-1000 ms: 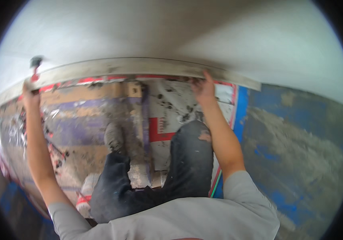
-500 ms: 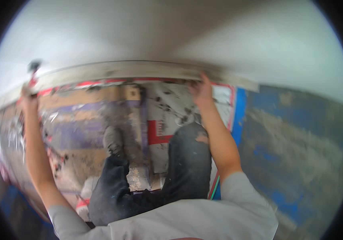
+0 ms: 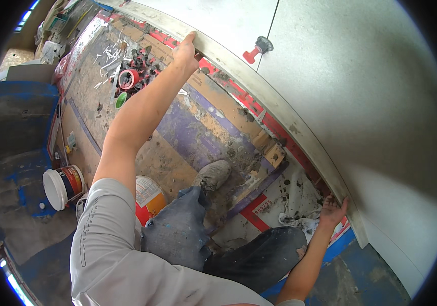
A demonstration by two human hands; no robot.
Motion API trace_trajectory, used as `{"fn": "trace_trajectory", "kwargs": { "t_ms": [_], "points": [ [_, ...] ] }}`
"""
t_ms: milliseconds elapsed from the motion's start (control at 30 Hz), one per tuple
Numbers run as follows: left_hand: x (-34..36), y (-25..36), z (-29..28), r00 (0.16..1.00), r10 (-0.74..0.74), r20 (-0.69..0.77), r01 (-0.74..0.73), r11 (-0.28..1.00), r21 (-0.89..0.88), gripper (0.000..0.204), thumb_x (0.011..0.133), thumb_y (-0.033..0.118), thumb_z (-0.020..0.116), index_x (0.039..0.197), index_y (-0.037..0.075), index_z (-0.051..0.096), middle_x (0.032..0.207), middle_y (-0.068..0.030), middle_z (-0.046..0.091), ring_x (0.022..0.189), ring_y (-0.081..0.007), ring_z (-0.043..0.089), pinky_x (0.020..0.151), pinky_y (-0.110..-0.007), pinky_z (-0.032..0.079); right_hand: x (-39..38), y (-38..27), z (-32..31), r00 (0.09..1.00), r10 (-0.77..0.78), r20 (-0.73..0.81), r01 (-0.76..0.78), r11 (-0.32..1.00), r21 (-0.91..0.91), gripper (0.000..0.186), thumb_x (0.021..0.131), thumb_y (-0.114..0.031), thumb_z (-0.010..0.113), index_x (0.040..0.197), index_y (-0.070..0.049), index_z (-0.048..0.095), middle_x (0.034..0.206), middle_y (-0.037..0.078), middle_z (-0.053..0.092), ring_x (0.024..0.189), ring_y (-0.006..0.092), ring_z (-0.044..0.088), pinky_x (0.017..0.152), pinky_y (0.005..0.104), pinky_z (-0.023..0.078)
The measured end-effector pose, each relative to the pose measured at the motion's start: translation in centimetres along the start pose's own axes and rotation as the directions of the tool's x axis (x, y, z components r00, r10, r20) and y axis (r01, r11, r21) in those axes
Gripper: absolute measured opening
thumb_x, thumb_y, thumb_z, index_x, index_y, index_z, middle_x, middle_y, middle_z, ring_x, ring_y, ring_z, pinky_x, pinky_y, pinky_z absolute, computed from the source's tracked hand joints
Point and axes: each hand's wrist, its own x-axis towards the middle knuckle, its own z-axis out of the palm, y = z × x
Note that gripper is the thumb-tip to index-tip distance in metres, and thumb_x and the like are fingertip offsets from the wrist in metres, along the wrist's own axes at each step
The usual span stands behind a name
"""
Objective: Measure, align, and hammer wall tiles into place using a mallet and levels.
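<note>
A long pale bar (image 3: 279,109), scuffed along its face, runs along the near edge of large light grey tiles (image 3: 330,71). My left hand (image 3: 185,52) grips its near edge toward the far left, fingers tucked underneath. At the other end my right hand (image 3: 332,210) is palm up, thumb against the bar and fingers curled at its underside. A tile levelling clip (image 3: 251,55) with a red base and dark knob stands on the joint between two tiles, beyond the bar. The tips of my left fingers are hidden.
Dirty cardboard (image 3: 172,148) lies under my shoe (image 3: 213,175). Loose red and black clips (image 3: 142,64), white strips and tape rolls (image 3: 128,78) are scattered left. A white bucket (image 3: 61,187) and a yellow-red container (image 3: 149,196) stand nearer. A soiled rag (image 3: 300,223) lies near my right hand.
The view has turned left, so the bar now slants down to the right. My left hand has moved farther left along it, past the clip. My right hand is now palm up.
</note>
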Motion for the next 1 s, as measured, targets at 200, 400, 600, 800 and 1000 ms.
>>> {"fn": "trace_trajectory", "kwargs": {
  "t_ms": [200,400,600,800,1000],
  "points": [
    [-0.9,-6.8,-2.8,0.984,-0.034,0.175,0.021,0.997,0.074,0.052,0.100,0.037,0.068,0.137,0.003,0.056,0.125,-0.0097,0.065,0.113,-0.0258,0.062,0.102,-0.043,0.050,-3.9,-1.9,-7.2,0.993,0.078,0.088,-0.071,0.994,-0.078,0.043,0.097,-0.036,0.070,0.127,-0.006,0.063,0.119,0.010,0.066,0.110,0.0240,0.060,0.084,0.0335,0.052],
    [8.6,-6.3,-21.0,0.953,-0.205,0.222,0.157,0.964,0.216,0.038,0.109,0.032,0.050,0.138,0.008,0.059,0.135,-0.0097,0.065,0.124,-0.0282,0.061,0.107,-0.048,0.049,-3.7,7.9,-11.3,0.930,0.368,-0.008,-0.368,0.929,-0.026,0.043,0.098,-0.032,0.070,0.132,-0.009,0.057,0.118,0.013,0.061,0.108,0.0258,0.059,0.094,0.0410,0.050],
    [9.1,-14.4,-22.4,0.970,-0.241,0.017,0.221,0.913,0.343,0.042,0.108,0.030,0.046,0.140,0.003,0.055,0.136,-0.0160,0.063,0.124,-0.0370,0.063,0.105,-0.056,0.054,-5.0,9.4,-15.1,0.920,0.368,-0.137,-0.379,0.923,-0.069,0.049,0.097,-0.038,0.073,0.130,-0.005,0.057,0.105,0.015,0.067,0.090,0.0257,0.068,0.079,0.0400,0.057],
    [9.2,-12.7,-23.5,0.974,-0.191,-0.117,0.224,0.860,0.459,0.045,0.108,0.027,0.044,0.142,-0.001,0.054,0.136,-0.0171,0.063,0.124,-0.0385,0.063,0.105,-0.058,0.053,-6.3,11.0,-14.1,0.888,0.456,-0.065,-0.460,0.872,-0.168,0.047,0.096,-0.043,0.073,0.125,-0.008,0.062,0.098,0.012,0.072,0.083,0.0214,0.070,0.074,0.0374,0.059],
    [4.5,-7.5,-22.1,0.965,-0.205,-0.163,0.262,0.785,0.561,0.044,0.104,0.028,0.053,0.134,-0.003,0.059,0.129,-0.0177,0.068,0.115,-0.0360,0.069,0.096,-0.050,0.059,-9.2,13.2,-10.9,0.726,0.649,0.227,-0.626,0.760,-0.174,0.035,0.096,-0.036,0.075,0.119,-0.011,0.065,0.091,0.005,0.074,0.084,0.0188,0.071,0.071,0.0340,0.060]
  ]
}}
